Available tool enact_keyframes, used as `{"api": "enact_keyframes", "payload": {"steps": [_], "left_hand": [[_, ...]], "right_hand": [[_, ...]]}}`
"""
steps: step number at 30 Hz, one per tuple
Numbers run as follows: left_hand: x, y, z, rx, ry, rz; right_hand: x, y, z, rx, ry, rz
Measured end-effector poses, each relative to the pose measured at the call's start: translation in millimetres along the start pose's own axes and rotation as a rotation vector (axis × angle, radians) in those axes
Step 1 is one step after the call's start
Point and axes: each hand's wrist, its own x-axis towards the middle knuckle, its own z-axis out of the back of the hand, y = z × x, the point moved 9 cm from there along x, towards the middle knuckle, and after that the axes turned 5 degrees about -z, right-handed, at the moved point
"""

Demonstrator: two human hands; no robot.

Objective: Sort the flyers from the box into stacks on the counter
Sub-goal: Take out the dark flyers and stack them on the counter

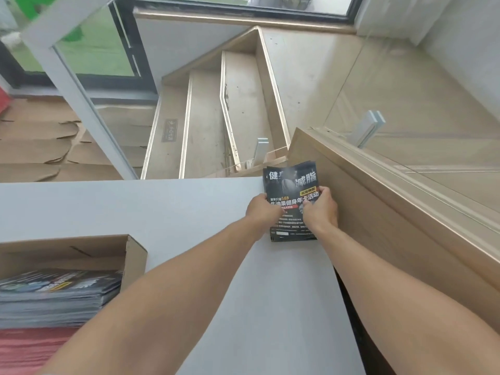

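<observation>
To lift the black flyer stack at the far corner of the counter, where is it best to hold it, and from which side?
Probably by the two long side edges near the middle, coming from the near side, as the left hand and right hand hold it now. The flyer stack lies flat, its far end curling up, and the wooden ledge beside it crowds the right side.

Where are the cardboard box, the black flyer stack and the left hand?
cardboard box (pixel 136 257): head view, its right wall.
black flyer stack (pixel 290 180): head view, top sheet's upper part.
left hand (pixel 263 211): head view, back of hand.
</observation>
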Motion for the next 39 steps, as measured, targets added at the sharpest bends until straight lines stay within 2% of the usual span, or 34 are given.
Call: {"api": "enact_keyframes", "payload": {"steps": [7,11,16,23,29,31,34,39], "left_hand": [[21,10,1,0.263,-0.062,-0.038],[9,4,-9,0.332,-0.032,-0.014],[-5,-9,-20,-0.024,0.023,0.094],[-8,-17,-18,-0.203,0.137,0.201],[-5,-17,-16,-0.260,0.142,0.167],[-7,-14,-5,-0.240,0.098,0.149],[-16,-11,26,-0.214,-0.003,0.078],[-68,-22,121,-0.222,-0.276,-0.172]], "right_hand": [[7,-1,-11,-0.292,-0.026,0.070],[10,0,-20,-0.268,0.090,0.011],[11,3,-24,-0.311,0.223,-0.064],[17,2,-21,-0.378,0.234,-0.106],[15,1,-18,-0.320,0.234,-0.130],[9,10,-16,-0.345,0.211,-0.056],[-18,46,-14,-0.373,0.160,0.166],[-88,116,-44,-0.137,0.174,0.545]]}}
